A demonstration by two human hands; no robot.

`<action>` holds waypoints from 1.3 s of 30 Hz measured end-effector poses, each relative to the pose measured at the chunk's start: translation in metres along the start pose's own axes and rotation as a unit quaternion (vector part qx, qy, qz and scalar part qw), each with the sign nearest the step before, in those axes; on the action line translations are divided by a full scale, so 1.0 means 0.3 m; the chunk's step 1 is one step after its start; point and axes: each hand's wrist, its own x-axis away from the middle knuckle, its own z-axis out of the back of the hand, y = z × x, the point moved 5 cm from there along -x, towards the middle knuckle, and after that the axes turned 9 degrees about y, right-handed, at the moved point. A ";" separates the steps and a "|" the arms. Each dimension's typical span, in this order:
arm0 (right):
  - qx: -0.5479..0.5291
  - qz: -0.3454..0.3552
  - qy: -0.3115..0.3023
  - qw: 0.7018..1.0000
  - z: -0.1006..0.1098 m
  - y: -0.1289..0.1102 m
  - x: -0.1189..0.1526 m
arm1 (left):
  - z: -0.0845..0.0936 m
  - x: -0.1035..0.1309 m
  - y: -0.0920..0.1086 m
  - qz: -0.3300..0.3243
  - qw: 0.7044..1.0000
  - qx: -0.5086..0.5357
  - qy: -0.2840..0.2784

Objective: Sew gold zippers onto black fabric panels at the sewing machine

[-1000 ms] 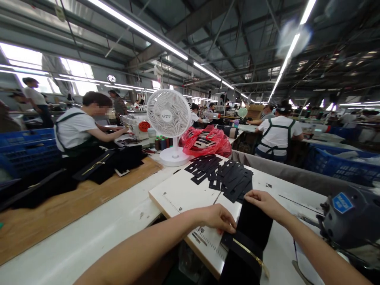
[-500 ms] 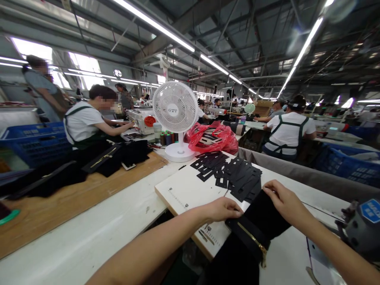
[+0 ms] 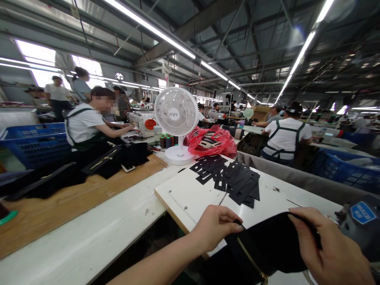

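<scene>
A black fabric piece (image 3: 276, 241) with a gold zipper (image 3: 247, 253) sewn into it is stretched between my two hands, low in the view. My left hand (image 3: 218, 227) pinches its upper left edge, thumb on top, beside the zipper's upper end. With thumb and fingers, my right hand (image 3: 326, 245) grips the right end, where the cloth bends over. The zipper pull hangs at the bottom edge of the picture. The lower part of the fabric runs out of view. Just beyond it, flat black pieces with cut-out slots (image 3: 240, 180) lie in a loose pile on the white board.
A white fan (image 3: 176, 118) and a red plastic bag (image 3: 210, 142) stand behind the pile. A machine head with a blue label (image 3: 362, 213) is close on the right. At left, black zippered pieces (image 3: 103, 158) lie on a brown board; a co-worker (image 3: 84, 122) sits sewing beyond.
Both hands have drawn the fabric down and nearer to me. My right hand has moved lower and to the right, bending the far end over. The pile is now uncovered.
</scene>
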 end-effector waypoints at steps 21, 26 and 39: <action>-0.234 -0.290 -0.158 0.915 -0.243 0.083 -0.076 | 0.132 -0.049 0.092 -0.121 0.984 -0.132 0.006; -0.314 -0.313 -0.218 0.869 -0.322 0.082 -0.093 | 0.227 -0.062 0.129 -0.145 0.970 -0.197 -0.005; -0.387 -0.303 -0.227 0.841 -0.442 -0.018 -0.124 | 0.334 0.036 0.119 -0.137 0.955 -0.235 0.115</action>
